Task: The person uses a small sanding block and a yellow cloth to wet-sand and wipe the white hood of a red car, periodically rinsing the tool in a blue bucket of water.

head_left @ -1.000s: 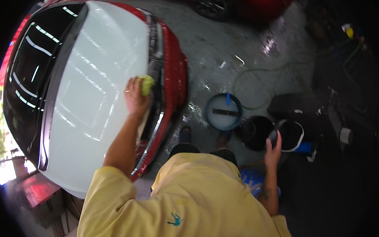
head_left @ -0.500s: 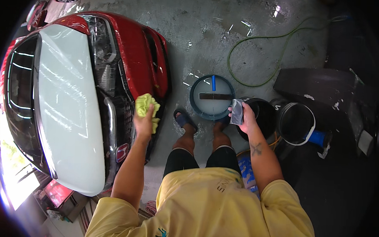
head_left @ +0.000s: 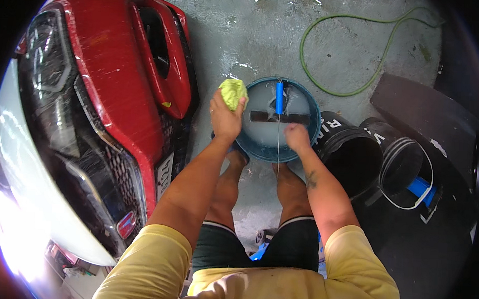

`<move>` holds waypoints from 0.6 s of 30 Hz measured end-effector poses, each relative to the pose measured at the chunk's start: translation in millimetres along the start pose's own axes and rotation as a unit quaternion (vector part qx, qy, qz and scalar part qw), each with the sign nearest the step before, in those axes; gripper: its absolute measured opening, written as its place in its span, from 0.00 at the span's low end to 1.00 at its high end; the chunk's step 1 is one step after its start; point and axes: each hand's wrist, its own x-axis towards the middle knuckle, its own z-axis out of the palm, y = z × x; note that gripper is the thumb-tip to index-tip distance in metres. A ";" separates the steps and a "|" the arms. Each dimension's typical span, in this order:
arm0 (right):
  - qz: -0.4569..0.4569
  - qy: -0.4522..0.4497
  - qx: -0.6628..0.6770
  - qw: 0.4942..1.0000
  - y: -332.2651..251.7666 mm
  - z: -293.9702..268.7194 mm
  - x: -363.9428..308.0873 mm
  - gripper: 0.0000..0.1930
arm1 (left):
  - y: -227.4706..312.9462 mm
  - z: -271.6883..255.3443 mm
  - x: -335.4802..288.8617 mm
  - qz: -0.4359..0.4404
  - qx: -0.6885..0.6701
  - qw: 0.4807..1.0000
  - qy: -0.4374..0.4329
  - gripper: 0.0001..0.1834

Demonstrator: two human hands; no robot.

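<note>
In my left hand [head_left: 226, 117] is a crumpled yellow-green cloth [head_left: 233, 94], held by the left rim of a blue-green bucket [head_left: 243, 140]. Cloudy water [head_left: 263, 135] fills the bucket, and a dark bar shape shows across it. A wire handle with a blue grip [head_left: 279, 98] crosses the top. My right hand [head_left: 296, 136] is curled closed over the bucket's right side; what its fingers hold, if anything, is hidden. To the left stands a car with a red bumper [head_left: 108, 55], whitish smears on it.
A black bucket [head_left: 350, 145] stands right of the water bucket, beside a second black bucket [head_left: 384, 181] with a wire handle and blue grip. Behind them lies a dark panel [head_left: 428, 111]. A green hose [head_left: 304, 59] loops over the wet grey floor [head_left: 227, 38].
Both hands have come in to the bucket, the left with its cloth moving away from the car. The grey sheet seen in my right hand no longer shows. The view has shifted closer.
</note>
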 end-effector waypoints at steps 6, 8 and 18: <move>-0.022 0.022 -0.213 0.977 -8.2 36.0 38.1 0.25 | -48.4 34.0 -1.7 0.163 0.035 0.986 0.005 0.48; 0.056 -0.078 -0.303 0.948 -0.1 38.9 79.8 0.25 | -46.7 39.6 -0.7 0.186 0.025 0.982 0.018 0.49; 0.076 -0.200 -0.393 0.895 39.5 146.6 188.0 0.27 | -56.6 45.2 2.6 0.217 -0.021 0.976 0.000 0.50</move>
